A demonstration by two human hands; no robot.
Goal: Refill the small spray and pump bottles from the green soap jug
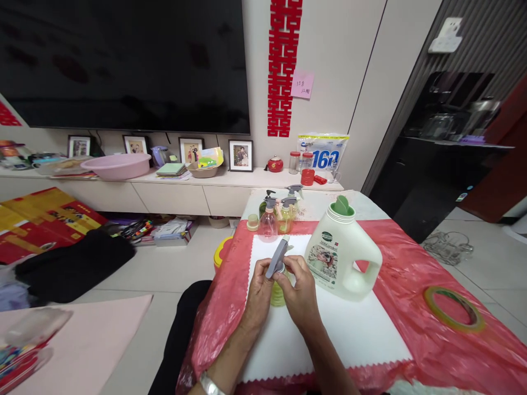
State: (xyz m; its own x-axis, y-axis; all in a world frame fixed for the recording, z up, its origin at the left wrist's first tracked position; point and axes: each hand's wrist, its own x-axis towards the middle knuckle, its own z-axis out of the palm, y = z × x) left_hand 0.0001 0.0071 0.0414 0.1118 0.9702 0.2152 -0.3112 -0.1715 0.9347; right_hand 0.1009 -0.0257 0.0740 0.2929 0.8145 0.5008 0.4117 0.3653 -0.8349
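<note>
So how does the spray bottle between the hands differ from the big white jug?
The spray bottle is small and yellow-green; the white jug is far bigger and paler. The spray bottle carries a grey trigger head; the white jug has a side handle and a green top. Both look upright, with the white sheet beneath.

The left grip (pixel 259 285) and right grip (pixel 302 288) partly hide the yellow-green bottle (pixel 278 298). Near the counter's (pixel 401 249) far left corner, a pink bottle (pixel 269 226) overlaps a dark pump bottle (pixel 262 209). Small print on the jug (pixel 348 241) is illegible; the television (pixel 132 66) is cropped above.
</note>
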